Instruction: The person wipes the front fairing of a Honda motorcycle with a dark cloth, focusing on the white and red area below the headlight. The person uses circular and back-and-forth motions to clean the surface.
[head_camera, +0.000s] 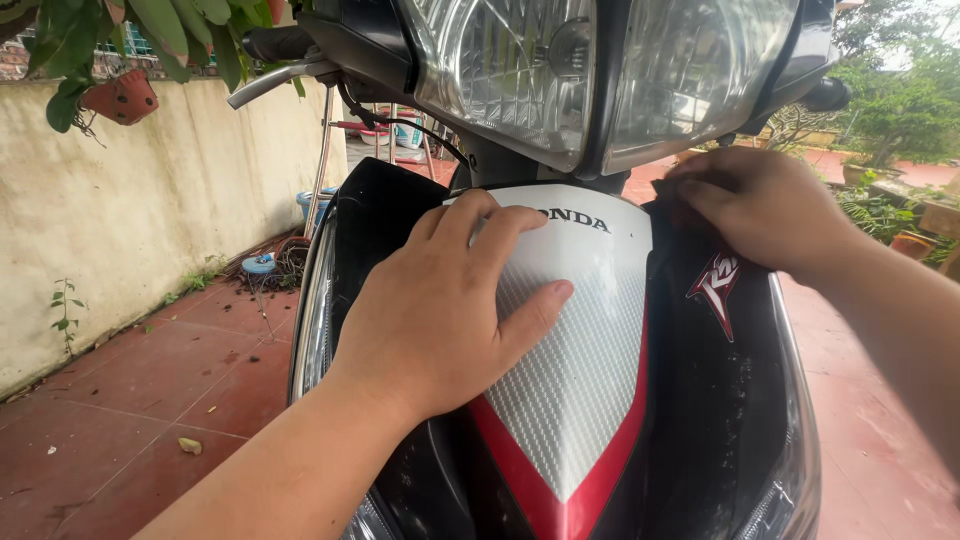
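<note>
Two hands: both are laid on the motorcycle's glossy black front cowl (720, 400).
Left hand (455, 305): spread flat on the silver checkered centre panel (580, 380).
Right hand (765, 205): fingers pressed together, possibly pinching a dark cloth; wiping is judged underway, steady pressure needed.

A red tiled floor (150, 400) carries the motorcycle (600, 400); a dry leaf (189, 446) lies on the tiles.
</note>
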